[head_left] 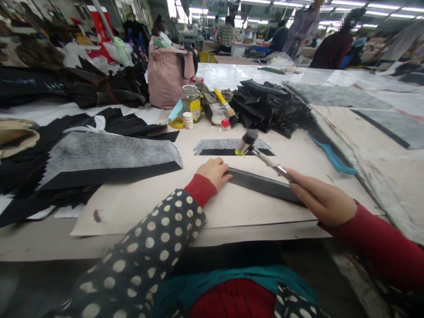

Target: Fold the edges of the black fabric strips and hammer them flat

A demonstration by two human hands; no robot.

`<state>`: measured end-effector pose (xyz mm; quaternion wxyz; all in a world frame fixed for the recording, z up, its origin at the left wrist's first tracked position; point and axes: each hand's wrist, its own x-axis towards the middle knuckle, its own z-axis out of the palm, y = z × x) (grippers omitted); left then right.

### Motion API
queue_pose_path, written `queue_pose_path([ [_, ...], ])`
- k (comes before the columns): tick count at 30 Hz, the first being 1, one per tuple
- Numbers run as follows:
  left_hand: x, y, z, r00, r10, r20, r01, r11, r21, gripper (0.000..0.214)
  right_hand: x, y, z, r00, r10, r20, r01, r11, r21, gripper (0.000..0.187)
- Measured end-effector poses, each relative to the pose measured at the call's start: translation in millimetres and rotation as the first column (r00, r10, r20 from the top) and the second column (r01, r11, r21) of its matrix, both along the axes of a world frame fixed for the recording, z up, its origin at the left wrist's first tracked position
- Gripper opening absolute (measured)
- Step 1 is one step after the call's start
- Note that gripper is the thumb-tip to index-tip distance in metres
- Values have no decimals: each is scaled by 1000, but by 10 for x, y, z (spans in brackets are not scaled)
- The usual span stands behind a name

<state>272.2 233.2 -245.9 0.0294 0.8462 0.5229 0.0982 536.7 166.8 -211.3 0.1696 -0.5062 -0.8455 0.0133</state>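
Pressing flat on the black strip (pixel 261 185), the open left hand (pixel 213 173) pins its end to a pale card sheet (pixel 139 216), while the closed right hand (pixel 321 198) grips a small hammer (pixel 247 143), its head raised clear above the strip.

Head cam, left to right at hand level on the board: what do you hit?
Grey-faced black panel → left hand → black strip → right hand, gripping a hammer handle
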Motion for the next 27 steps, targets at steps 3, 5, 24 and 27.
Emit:
queue_pose_path([
  [3, -3, -3, -7, 1000, 0, 8, 0, 1000, 3, 25, -52, -50, -20, 1000, 8, 6, -8, 999, 33, 44],
  [5, -5, -3, -8, 1000, 2, 5, -2, 1000, -2, 24, -74, -54, -95, 997, 38, 62, -36, 999, -35, 44],
  [24, 12, -11, -29, 1000, -6, 11, 6, 1000, 17, 25, 362, -299, -231, 999, -49, -2, 49, 999, 4, 43],
  [27, 11, -13, -26, 1000, 0, 5, 0, 1000, 9, 25, 423, -338, -239, 999, -46, -5, 45, 994, -97, 42],
])
